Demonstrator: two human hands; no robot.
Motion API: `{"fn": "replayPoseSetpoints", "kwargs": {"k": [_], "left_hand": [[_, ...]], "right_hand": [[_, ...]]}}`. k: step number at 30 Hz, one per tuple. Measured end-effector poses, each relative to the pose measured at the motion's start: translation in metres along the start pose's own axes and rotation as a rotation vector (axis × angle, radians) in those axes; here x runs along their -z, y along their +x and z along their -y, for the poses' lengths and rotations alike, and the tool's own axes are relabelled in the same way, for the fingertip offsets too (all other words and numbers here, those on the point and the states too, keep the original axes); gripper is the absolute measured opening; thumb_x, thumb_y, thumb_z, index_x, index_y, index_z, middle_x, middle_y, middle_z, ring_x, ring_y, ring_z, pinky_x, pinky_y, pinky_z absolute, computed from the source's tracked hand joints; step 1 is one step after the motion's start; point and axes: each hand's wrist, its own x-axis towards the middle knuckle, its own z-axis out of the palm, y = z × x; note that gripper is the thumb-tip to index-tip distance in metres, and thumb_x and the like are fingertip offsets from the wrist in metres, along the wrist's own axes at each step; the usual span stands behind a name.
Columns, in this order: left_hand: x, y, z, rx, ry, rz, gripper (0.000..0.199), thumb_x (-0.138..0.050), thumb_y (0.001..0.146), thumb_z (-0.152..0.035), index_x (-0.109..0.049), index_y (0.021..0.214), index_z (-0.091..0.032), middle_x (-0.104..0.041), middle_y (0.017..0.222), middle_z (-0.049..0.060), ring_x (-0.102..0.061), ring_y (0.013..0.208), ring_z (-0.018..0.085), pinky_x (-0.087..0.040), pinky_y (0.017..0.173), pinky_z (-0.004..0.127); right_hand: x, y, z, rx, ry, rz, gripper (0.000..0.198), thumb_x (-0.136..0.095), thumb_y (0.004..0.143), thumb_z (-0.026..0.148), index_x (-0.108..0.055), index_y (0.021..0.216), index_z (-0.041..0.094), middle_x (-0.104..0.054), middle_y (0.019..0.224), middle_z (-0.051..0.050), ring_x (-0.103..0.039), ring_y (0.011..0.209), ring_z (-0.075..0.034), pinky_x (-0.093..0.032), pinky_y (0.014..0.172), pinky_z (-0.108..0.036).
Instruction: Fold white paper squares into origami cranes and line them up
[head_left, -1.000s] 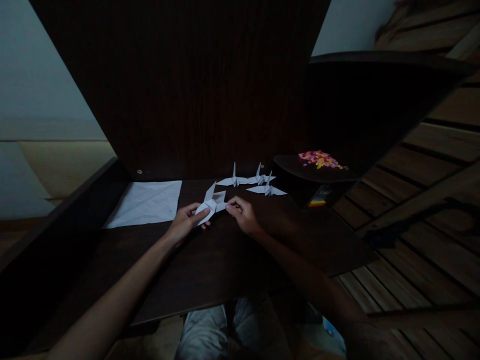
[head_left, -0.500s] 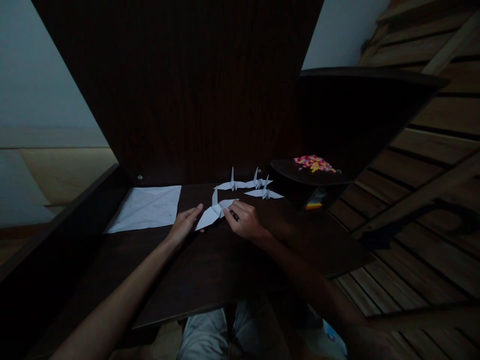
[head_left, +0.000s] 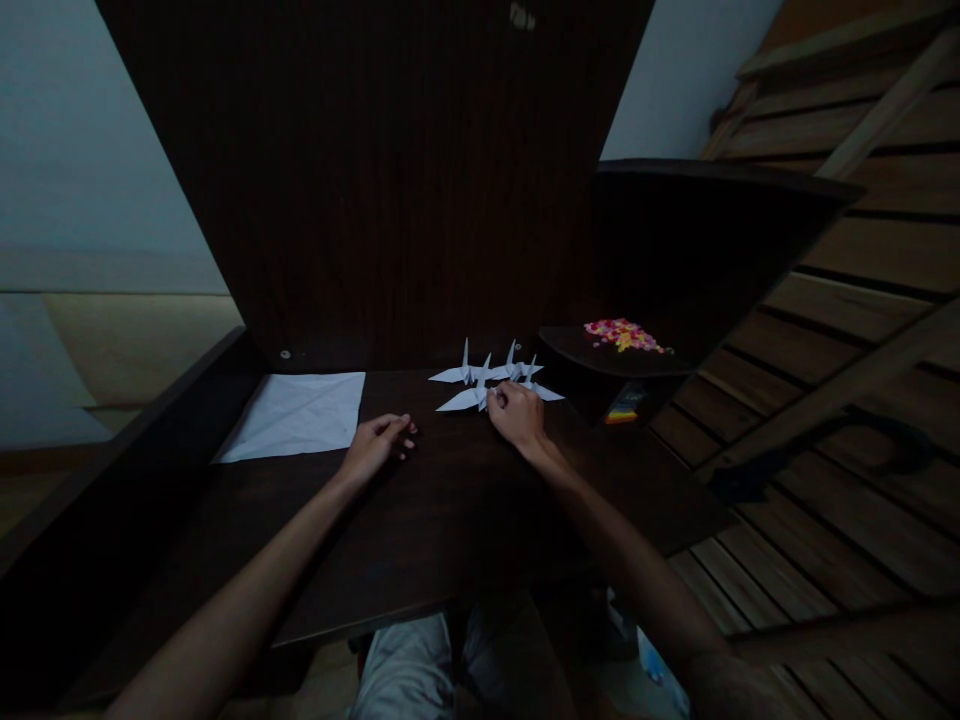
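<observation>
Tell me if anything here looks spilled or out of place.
Possibly the colorful pieces: they lie loosely heaped on the side shelf without a container, like a spill. The sheet at left looks creased.

In dim light, a tall dark-brown wooden panel (head_left: 375, 190) rises beyond the grip (head_left: 519, 412), above a dark wooden desktop (head_left: 420, 530). Far left stands a pale blue-grey wall (head_left: 82, 150); rightward, a round-edged dark wooden shelf (head_left: 568, 346), then brown wooden slats (head_left: 847, 350).

Creased, pale grey trousers (head_left: 409, 662) are worn, with left hand (head_left: 373, 447), right hand (head_left: 520, 413) and forearms (head_left: 289, 550) bare.
</observation>
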Motion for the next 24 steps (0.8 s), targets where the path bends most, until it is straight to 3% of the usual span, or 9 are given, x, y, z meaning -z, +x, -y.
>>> {"fn": "replayPoseSetpoints", "kwargs": {"k": [11,24], "left_hand": [[-0.002,-0.001,0.002,-0.078,0.096,0.025,0.035,-0.061,0.07,-0.049,-0.066,0.078,-0.015,-0.069,0.085,0.008,-0.062,0.064,0.016,-0.047,0.051,0.025],[0.0,0.003,0.007,-0.114,0.138,0.018,0.033,-0.061,0.071,-0.048,-0.067,0.077,-0.015,-0.069,0.08,0.008,-0.064,0.064,0.018,-0.048,0.051,0.026]], "right_hand": [[0.002,0.005,0.014,-0.121,-0.128,0.052,0.027,-0.044,0.084,0.027,-0.067,0.075,0.016,-0.07,0.081,-0.008,-0.062,0.074,-0.019,-0.036,0.061,-0.026],[-0.024,0.016,0.015,-0.171,-0.184,0.169,0.028,-0.044,0.086,0.026,-0.069,0.091,0.014,-0.07,0.097,-0.014,-0.066,0.086,-0.023,-0.045,0.072,-0.029]]}}
